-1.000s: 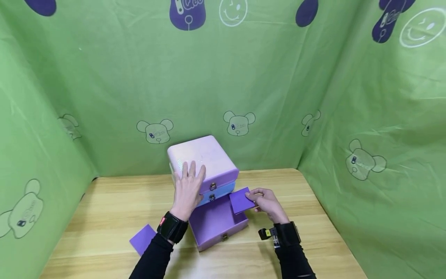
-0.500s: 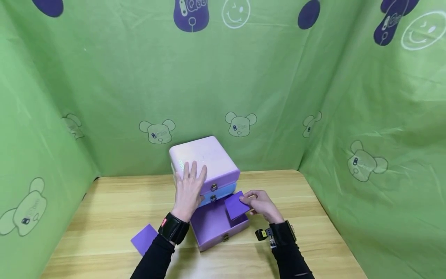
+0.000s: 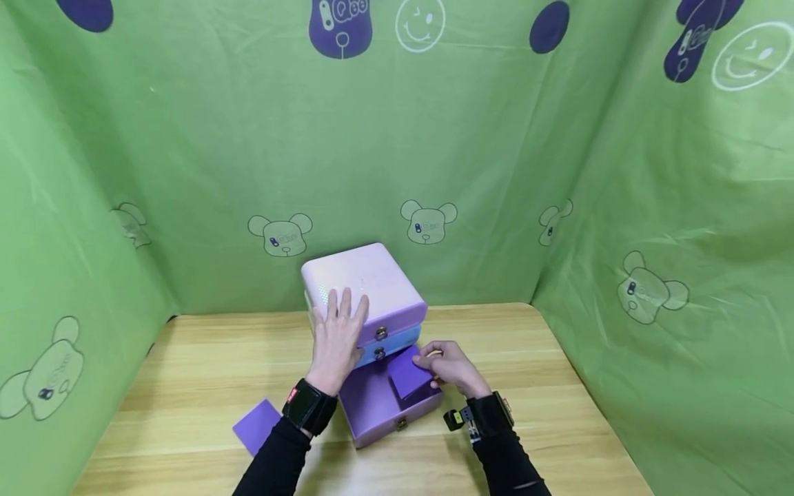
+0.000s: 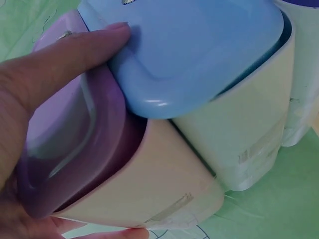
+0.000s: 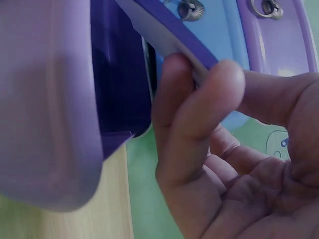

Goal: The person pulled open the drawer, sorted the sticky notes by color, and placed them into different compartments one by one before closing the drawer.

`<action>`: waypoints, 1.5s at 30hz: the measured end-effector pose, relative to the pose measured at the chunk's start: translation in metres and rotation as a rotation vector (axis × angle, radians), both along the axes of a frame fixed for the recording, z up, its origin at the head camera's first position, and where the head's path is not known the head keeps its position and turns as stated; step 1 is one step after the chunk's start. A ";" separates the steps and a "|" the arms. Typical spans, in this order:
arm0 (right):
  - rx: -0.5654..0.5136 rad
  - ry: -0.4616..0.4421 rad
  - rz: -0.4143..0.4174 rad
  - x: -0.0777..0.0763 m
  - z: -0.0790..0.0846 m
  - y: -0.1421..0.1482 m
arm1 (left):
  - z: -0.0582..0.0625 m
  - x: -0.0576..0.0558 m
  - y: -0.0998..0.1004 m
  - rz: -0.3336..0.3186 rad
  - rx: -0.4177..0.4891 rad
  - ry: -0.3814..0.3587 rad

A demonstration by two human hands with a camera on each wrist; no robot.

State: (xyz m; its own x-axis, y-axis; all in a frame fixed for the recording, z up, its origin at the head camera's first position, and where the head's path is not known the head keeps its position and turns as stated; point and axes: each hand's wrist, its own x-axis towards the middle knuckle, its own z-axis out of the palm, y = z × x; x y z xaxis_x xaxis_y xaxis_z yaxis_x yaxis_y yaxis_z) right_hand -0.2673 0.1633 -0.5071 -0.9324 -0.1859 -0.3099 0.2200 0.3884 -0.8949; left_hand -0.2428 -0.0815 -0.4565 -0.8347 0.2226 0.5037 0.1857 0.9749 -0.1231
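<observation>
A small drawer chest (image 3: 366,279) has a pale pink top, a purple upper drawer (image 4: 75,134) and a blue middle drawer (image 4: 189,55). Its purple bottom drawer (image 3: 369,393) is pulled well out. My left hand (image 3: 335,348) rests on the chest with straight, spread fingers over the top; its thumb (image 4: 84,47) touches the blue drawer's front. Between thumb and fingers, my right hand (image 3: 453,364) pinches a flat purple square pad (image 3: 409,372), tilted over the right side of the bottom drawer. In the right wrist view the pad's edge shows some thickness and a pale underside.
A second purple square (image 3: 256,426) lies on the wooden table (image 3: 558,386), left of the chest and beside the left forearm. Green printed cloth (image 3: 347,158) hangs behind and at both sides. Metal ring pulls sit on the drawer fronts.
My right hand has carried the purple square pad left and slightly down, from the drawer's right edge to over its inside. My left hand stays on the chest.
</observation>
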 end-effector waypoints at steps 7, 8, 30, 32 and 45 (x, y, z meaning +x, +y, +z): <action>0.017 0.038 0.042 -0.002 -0.004 -0.007 | 0.002 0.001 0.000 -0.002 0.004 -0.004; 0.019 0.041 0.046 -0.002 -0.004 -0.009 | 0.002 0.001 -0.001 -0.002 0.003 -0.006; 0.192 0.110 0.118 0.001 -0.023 -0.031 | 0.003 0.002 0.000 -0.005 0.040 -0.043; 0.201 0.121 0.130 0.001 -0.024 -0.032 | 0.003 0.002 0.000 -0.003 0.040 -0.037; 0.276 0.176 0.174 0.000 -0.038 -0.035 | 0.002 0.000 -0.001 -0.006 0.033 -0.021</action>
State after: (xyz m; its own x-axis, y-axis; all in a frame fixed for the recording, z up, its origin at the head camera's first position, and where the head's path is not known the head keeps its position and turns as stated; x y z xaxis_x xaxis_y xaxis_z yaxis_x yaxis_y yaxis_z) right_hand -0.2677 0.1280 -0.5447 -0.9376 -0.2782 -0.2083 -0.0186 0.6386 -0.7693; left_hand -0.2426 -0.0823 -0.4549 -0.8440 0.2111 0.4931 0.1934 0.9772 -0.0873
